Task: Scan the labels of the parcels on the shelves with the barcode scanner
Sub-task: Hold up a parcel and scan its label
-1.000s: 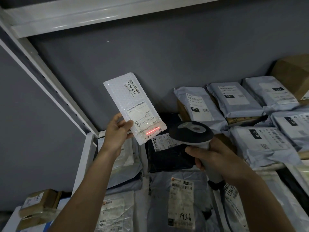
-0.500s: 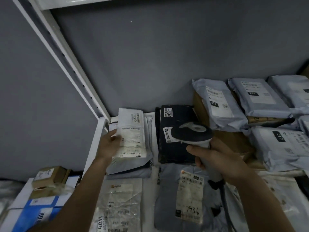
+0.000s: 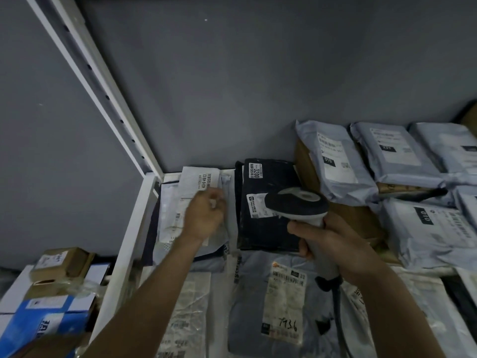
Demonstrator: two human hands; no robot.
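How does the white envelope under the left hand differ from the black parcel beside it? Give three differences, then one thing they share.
1. The white envelope is pale; the black parcel is dark.
2. The envelope looks thin and flat; the parcel looks thicker.
3. The left hand is over the envelope; nothing touches the parcel, though the scanner overlaps it in view.

Shared: both lie on the shelf with white printed labels facing up.

White envelope lies left of black parcel

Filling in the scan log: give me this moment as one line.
left hand: over white mailer lying on shelf, grip unclear | right hand: grips barcode scanner | scanner above black parcel
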